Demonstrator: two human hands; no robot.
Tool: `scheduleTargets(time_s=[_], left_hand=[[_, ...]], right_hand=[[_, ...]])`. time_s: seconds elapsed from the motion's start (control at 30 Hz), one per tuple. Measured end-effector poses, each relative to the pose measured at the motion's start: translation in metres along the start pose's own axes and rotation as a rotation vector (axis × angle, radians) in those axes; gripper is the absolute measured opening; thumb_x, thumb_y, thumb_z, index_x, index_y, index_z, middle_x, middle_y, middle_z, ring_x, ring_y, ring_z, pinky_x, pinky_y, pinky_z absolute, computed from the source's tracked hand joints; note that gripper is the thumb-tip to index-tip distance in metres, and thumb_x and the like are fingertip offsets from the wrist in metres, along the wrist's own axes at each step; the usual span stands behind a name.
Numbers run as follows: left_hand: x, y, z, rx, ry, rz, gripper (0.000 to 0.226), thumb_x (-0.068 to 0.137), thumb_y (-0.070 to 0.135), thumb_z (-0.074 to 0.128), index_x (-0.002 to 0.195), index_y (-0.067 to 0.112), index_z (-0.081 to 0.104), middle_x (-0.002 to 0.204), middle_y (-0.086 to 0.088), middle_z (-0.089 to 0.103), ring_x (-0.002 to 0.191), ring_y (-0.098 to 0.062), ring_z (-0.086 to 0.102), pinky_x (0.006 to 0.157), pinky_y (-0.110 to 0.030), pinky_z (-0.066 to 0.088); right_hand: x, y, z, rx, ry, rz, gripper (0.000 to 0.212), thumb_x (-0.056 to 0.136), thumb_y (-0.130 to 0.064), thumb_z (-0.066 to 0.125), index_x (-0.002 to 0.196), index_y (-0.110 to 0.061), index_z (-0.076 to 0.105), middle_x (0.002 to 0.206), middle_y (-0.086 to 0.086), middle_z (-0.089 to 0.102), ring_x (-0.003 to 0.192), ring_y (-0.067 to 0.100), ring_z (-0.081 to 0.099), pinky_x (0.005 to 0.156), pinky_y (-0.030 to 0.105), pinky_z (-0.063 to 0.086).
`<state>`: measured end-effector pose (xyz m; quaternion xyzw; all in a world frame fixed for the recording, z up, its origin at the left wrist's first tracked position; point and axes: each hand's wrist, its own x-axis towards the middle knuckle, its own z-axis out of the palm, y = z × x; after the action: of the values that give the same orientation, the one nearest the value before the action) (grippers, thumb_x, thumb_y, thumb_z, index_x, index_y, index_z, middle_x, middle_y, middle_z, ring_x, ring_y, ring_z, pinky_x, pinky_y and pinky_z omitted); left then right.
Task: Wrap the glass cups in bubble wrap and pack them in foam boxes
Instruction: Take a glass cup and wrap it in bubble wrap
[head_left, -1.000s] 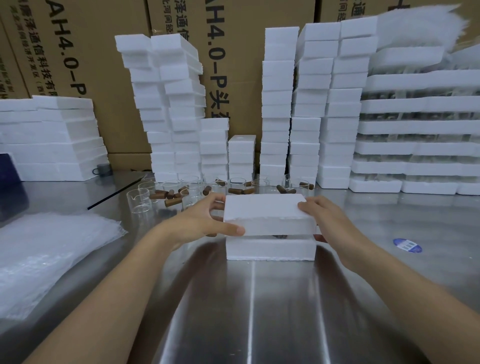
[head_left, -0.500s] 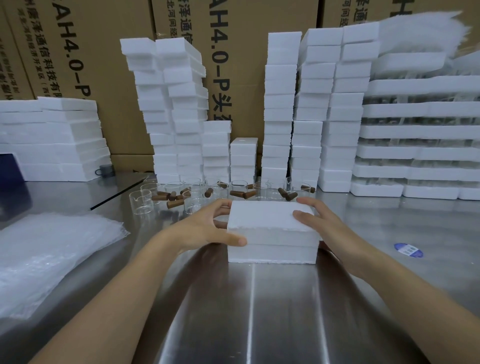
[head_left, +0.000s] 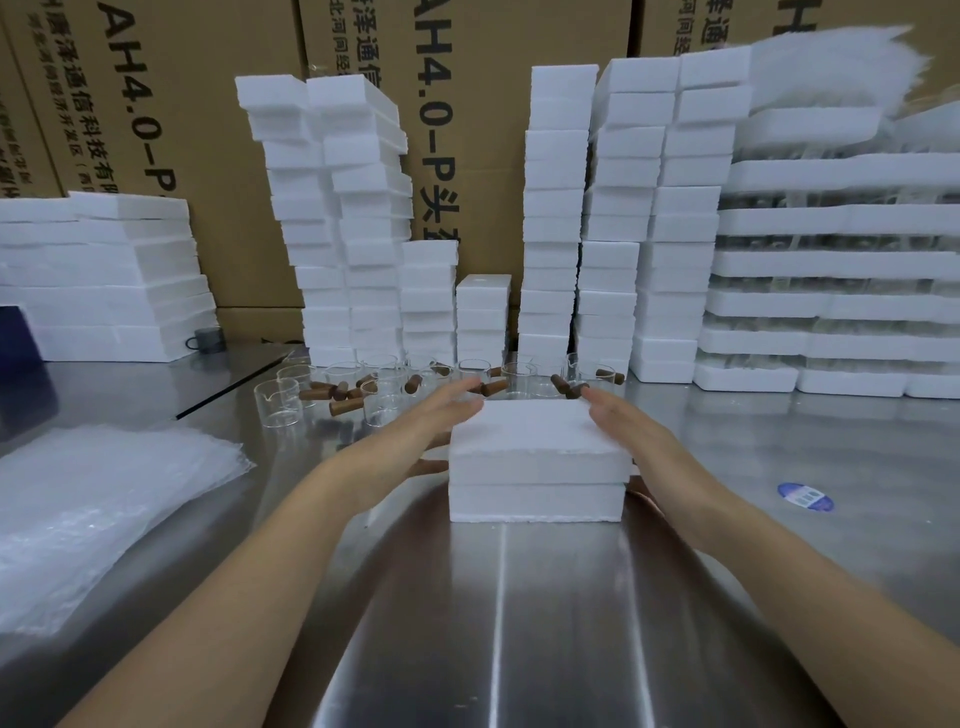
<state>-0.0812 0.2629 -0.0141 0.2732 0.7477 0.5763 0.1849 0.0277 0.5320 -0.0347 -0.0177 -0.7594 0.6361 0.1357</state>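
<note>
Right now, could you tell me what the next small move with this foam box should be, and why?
Probably press the left hand and right hand against the foam box and lift it: its lid sits flush, and both open hands flank it.

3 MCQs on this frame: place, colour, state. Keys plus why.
1. The bubble wrap pile lies: A) left of the foam box B) right of it C) on it
2. What colour is the sticker on the table? A) red B) blue C) yellow
3. The foam box is: A) open, lid off B) closed, lid on C) crushed flat
Key: 1 A, the pile fills the table's left edge; 2 B, a blue oval right of the box; 3 B, the lid sits flush on the base.
</note>
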Motion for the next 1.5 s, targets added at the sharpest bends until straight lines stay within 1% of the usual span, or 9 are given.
scheduleTargets(time_s=[0.17,0.27,0.37,0.5,0.83,1.17,1.3,1.4,1.5], left_hand=[[0.007,-0.013,0.006,0.125,0.028,0.004,0.045,0.100,0.066,0.060,0.144,0.066,0.051,0.170,0.023,0.032,0.156,-0.015,0.031,0.128,-0.052,0.027],[0.009,-0.013,0.005,0.102,0.044,-0.006,0.049,0.102,0.064,0.059,0.149,0.063,0.047,0.170,0.022,0.031,0.156,-0.016,0.031,0.126,-0.048,0.028],[0.009,-0.016,0.004,0.057,0.120,-0.059,0.063,0.087,0.070,0.072,0.146,0.060,0.051,0.164,0.017,0.043,0.151,-0.020,0.041,0.125,-0.046,0.031],[0.012,-0.025,0.013,-0.121,0.166,-0.110,0.043,0.080,0.065,0.075,0.115,0.041,0.079,0.125,0.011,0.079,0.124,-0.016,0.071,0.119,-0.043,0.044],[0.023,-0.034,0.031,-0.288,0.258,-0.192,0.039,0.058,0.070,0.082,0.090,0.048,0.084,0.107,0.004,0.084,0.094,-0.017,0.082,0.093,-0.039,0.056],[0.013,-0.024,0.049,-0.355,0.450,-0.164,0.035,0.088,0.055,0.074,0.108,0.026,0.080,0.090,0.006,0.083,0.086,-0.019,0.080,0.073,-0.031,0.052],[0.011,-0.014,0.045,-0.493,0.466,-0.071,0.036,0.086,0.053,0.080,0.114,0.032,0.075,0.094,0.005,0.083,0.096,-0.022,0.079,0.082,-0.038,0.061],[0.008,-0.006,0.041,-0.596,0.502,0.023,0.034,0.083,0.048,0.085,0.114,0.036,0.075,0.094,0.006,0.083,0.084,-0.016,0.081,0.064,-0.036,0.065],[0.004,-0.003,0.035,-0.579,0.647,0.022,0.022,0.084,0.043,0.085,0.100,0.032,0.076,0.091,0.003,0.081,0.077,-0.016,0.077,0.055,-0.032,0.060]], right_hand=[[0.004,0.008,0.003,-0.096,0.029,-0.022,0.035,0.098,-0.052,0.063,0.133,-0.055,0.062,0.145,-0.027,0.055,0.133,0.000,0.052,0.107,0.024,0.040],[0.000,0.005,0.001,-0.130,-0.024,-0.026,0.042,0.095,-0.060,0.063,0.137,-0.057,0.056,0.140,-0.035,0.052,0.125,-0.013,0.051,0.092,0.013,0.037],[-0.004,-0.001,-0.004,-0.095,-0.108,-0.001,0.053,0.088,-0.061,0.070,0.139,-0.055,0.055,0.134,-0.032,0.060,0.114,-0.015,0.061,0.093,0.015,0.045],[-0.005,-0.001,-0.010,-0.071,-0.175,0.011,0.064,0.083,-0.054,0.078,0.142,-0.051,0.052,0.124,-0.026,0.071,0.114,-0.004,0.068,0.091,0.017,0.051],[0.003,0.017,-0.013,-0.276,-0.170,-0.088,0.098,0.057,-0.063,0.098,0.139,-0.067,0.043,0.138,-0.031,0.056,0.130,0.002,0.056,0.114,0.036,0.047],[-0.004,0.014,-0.003,-0.325,-0.084,-0.169,0.097,0.059,-0.049,0.101,0.137,-0.061,0.045,0.129,-0.016,0.064,0.111,-0.007,0.062,0.085,0.013,0.055],[-0.008,0.002,0.005,-0.328,0.029,-0.269,0.098,0.061,-0.052,0.098,0.140,-0.063,0.043,0.131,-0.024,0.061,0.110,-0.006,0.063,0.089,0.020,0.058],[-0.009,-0.005,0.014,-0.294,0.059,-0.306,0.101,0.061,-0.053,0.097,0.143,-0.062,0.040,0.134,-0.031,0.055,0.113,-0.007,0.062,0.090,0.021,0.057],[-0.014,-0.013,0.015,-0.248,-0.114,-0.176,0.095,0.060,-0.059,0.096,0.139,-0.065,0.042,0.130,-0.030,0.060,0.118,-0.009,0.060,0.092,0.019,0.052]])
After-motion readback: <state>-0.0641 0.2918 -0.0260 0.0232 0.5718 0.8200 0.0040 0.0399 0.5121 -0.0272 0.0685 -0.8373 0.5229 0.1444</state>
